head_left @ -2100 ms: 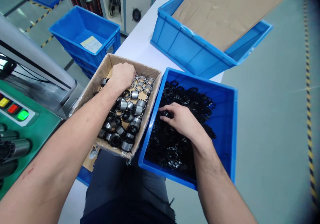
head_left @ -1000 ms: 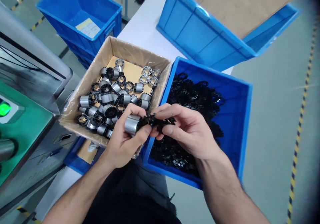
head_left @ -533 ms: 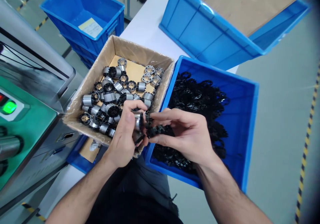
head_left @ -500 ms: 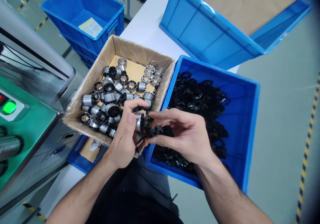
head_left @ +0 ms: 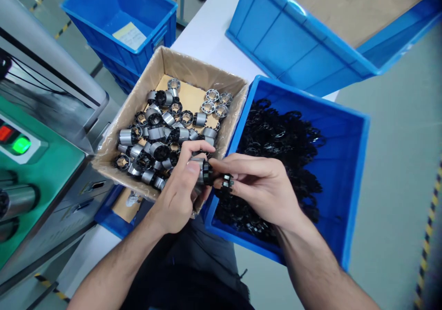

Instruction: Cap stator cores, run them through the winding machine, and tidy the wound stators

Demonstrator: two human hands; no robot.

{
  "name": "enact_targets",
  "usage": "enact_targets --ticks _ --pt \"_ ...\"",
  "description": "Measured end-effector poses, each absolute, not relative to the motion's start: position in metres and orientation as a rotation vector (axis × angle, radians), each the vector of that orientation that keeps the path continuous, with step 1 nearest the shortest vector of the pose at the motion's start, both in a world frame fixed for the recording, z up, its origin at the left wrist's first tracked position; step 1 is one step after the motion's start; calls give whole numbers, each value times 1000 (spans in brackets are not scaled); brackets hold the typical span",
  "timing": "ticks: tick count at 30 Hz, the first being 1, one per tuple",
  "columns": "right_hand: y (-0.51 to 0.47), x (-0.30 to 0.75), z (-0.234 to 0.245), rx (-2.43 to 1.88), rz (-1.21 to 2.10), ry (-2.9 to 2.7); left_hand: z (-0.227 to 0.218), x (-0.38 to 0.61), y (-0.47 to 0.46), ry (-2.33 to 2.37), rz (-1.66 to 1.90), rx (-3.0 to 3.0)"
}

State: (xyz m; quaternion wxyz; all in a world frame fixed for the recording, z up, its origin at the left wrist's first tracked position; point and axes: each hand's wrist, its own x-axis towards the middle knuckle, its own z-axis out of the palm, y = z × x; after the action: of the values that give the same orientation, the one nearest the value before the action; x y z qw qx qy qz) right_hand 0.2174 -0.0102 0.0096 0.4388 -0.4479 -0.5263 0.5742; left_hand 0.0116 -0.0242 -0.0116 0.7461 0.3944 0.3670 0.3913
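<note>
My left hand (head_left: 181, 190) is closed around a silver metal stator core (head_left: 198, 166), over the near right corner of the cardboard box. A black plastic end piece (head_left: 207, 172) sits on the core's right end, where my right fingertips touch it. Between thumb and fingers, my right hand (head_left: 264, 188) grips another black toothed plastic ring (head_left: 226, 184), just right of the core. Part of the ring is hidden by the fingers. Below my left fingers another metal surface shows, too covered to make out.
A plastic-lined cardboard box (head_left: 115, 116) holds many metal cores, some with black ends. Beside it, a blue bin (head_left: 340, 162) contains a heap of black rings. Another blue bin (head_left: 276, 33) stands behind, and stacked blue crates (head_left: 152, 6) are at back left. A green machine panel (head_left: 58, 172) borders the left.
A black piece now shows plainly on the core's right end. My right hand's black ring has turned and sits slightly apart from the core. The whole view has shifted a little.
</note>
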Motion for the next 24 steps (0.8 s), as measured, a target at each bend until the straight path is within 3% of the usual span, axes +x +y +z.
enact_targets --ticks 10,14,24 --pt "-13 208 12 -1131 1434 -1108 -13 11 -21 810 868 941" --pt "-11 214 14 -1085 1372 -992 -16 14 -13 791 1087 938" --pt "-11 217 18 -1142 1229 -1234 -19 15 -12 855 1186 944"
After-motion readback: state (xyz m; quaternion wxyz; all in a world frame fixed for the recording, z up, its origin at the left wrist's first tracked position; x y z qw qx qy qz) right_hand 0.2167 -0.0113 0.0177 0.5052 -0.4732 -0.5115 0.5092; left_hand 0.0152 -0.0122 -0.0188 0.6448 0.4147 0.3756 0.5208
